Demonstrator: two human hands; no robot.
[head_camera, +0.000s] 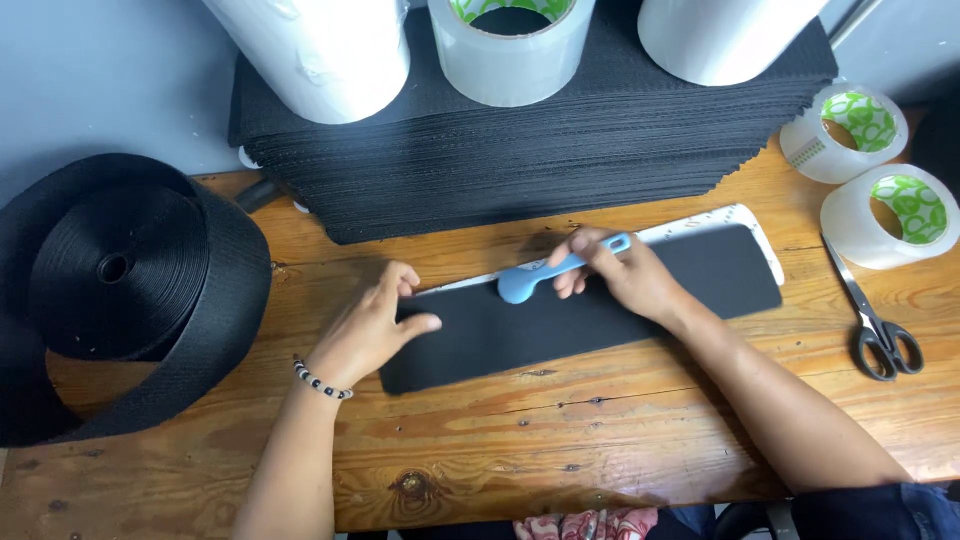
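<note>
A long black fabric strip (560, 320) lies across the wooden table (560, 430), with a white ruler (715, 220) under its far edge. My left hand (375, 325) rests flat on the strip's left end, fingers spread, a beaded bracelet on the wrist. My right hand (620, 275) grips the handle of a small blue tool (545, 275), whose round head sits on the strip's upper edge near the ruler.
A tall stack of black fabric sheets (530, 140) stands behind, with white rolls and a clear tape roll (510, 50) on top. A big roll of black webbing (120, 270) sits left. Two tape rolls (880, 170) and scissors (875, 320) lie right.
</note>
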